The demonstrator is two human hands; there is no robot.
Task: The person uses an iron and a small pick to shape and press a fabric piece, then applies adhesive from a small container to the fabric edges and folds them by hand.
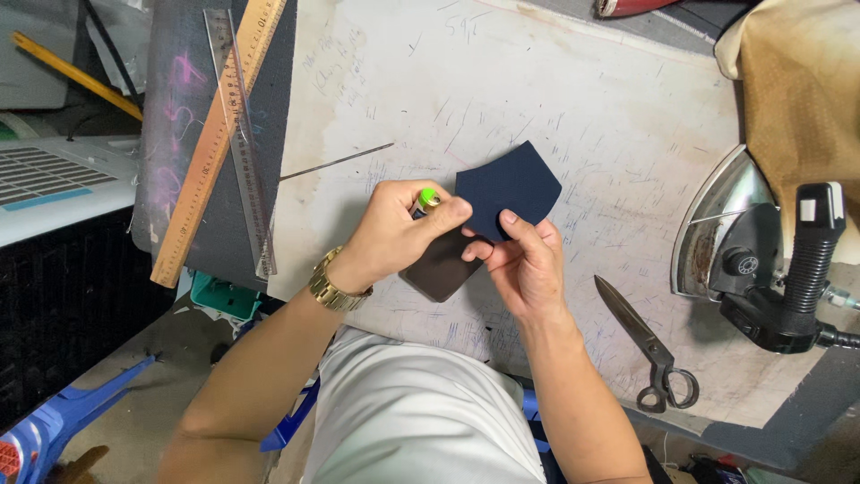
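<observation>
Both hands' fingers (502,235) grip navy fabric piece (511,186), point angled up-right.

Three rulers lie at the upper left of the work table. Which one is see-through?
The clear plastic ruler, lying partly under the broad wooden ruler. The wooden ruler and the thin yellow ruler are opaque.

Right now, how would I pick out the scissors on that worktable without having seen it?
Start at the pale, pen-marked worktable and go to its right side, where the iron lies. The scissors lie closed just left of it, below the right hand: dark metal blades, looped handles toward the table's near edge.
</observation>
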